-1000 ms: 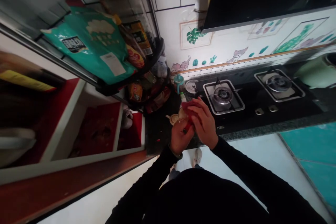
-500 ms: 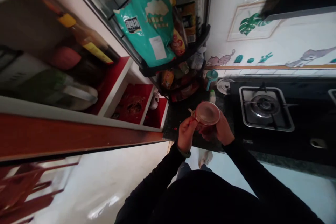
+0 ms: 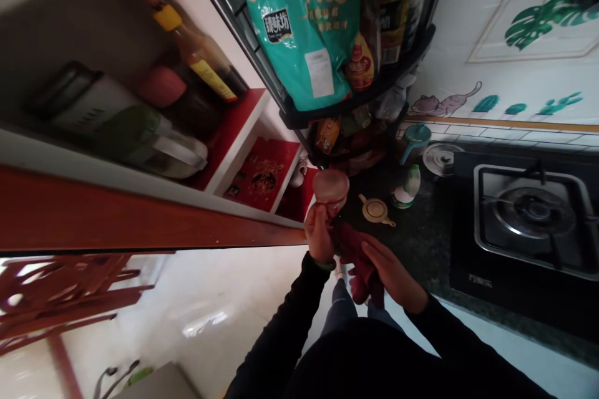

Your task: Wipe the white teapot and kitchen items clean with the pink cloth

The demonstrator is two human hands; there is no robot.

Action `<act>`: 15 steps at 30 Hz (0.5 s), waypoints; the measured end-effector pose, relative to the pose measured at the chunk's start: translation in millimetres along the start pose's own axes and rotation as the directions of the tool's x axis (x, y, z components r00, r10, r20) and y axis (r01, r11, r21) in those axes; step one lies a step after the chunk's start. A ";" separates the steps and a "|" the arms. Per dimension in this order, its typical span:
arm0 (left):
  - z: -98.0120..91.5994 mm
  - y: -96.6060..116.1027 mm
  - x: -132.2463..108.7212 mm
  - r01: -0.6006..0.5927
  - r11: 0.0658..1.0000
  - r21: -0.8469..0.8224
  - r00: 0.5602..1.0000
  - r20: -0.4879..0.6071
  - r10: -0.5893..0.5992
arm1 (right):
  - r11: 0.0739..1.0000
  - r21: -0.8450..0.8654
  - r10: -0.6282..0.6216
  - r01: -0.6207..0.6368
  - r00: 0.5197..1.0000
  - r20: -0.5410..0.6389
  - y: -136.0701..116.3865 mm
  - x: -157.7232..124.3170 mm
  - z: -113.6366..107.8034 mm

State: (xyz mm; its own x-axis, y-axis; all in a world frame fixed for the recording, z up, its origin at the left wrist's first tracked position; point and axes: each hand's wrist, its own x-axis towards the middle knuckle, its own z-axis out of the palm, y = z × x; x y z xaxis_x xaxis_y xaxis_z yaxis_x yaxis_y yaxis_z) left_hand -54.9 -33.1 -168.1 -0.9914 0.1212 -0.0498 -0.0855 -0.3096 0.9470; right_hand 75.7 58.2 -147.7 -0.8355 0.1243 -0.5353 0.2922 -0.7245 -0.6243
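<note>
My left hand is closed, its fingers pinched on the near side of a round, pinkish container with a pale top and red marks on its wall. Whether the top is a lid or an opening, I cannot tell. Below and to the right, my right hand is closed on a crumpled dark red cloth that hangs down in front of my legs. On the dark counter beyond lie a small tan strainer-like disc with two handles and a white-and-green bottle.
At the left stand shelves with red linings, holding bottles and a jug. A black rack carries a teal bag. A gas stove, a round metal lid and a teal-lidded cup are to the right.
The round container has moved left in my left hand. My right hand has come off its side and down, with the dark red cloth apart from it. The view has shifted left.
</note>
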 end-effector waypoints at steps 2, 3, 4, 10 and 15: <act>-4.0 13.0 21.4 -0.102 0.995 0.007 0.992 -0.070 0.102 | 0.998 0.052 0.029 -0.027 0.999 -0.036 -2.8 -2.5 -10.2; -7.5 19.2 35.3 -0.149 0.989 0.022 0.983 -0.108 0.151 | 0.997 0.078 0.034 -0.028 0.997 -0.076 -3.4 -2.7 -17.2; -11.7 24.9 51.2 -0.197 0.979 0.046 0.969 -0.141 0.202 | 0.994 0.103 0.037 -0.024 0.992 -0.125 -3.6 -2.6 -24.6; -30.7 40.5 165.7 -0.209 0.917 0.339 0.875 -0.354 0.330 | 0.972 0.235 0.048 0.018 0.961 -0.273 -2.2 -3.0 -53.8; -22.3 43.2 223.2 -0.187 0.896 0.402 0.916 -0.257 0.307 | 0.966 0.254 0.037 0.046 0.948 -0.315 2.0 -4.2 -65.1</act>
State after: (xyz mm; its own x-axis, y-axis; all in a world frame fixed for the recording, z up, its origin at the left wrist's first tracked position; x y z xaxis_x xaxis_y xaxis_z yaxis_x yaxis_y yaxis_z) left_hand -282.1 -40.4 -145.4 -0.9602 -0.2263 0.1636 0.1492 0.0793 0.9856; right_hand 110.1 100.3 -183.8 -0.6350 0.3043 -0.7100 0.1255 -0.8663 -0.4835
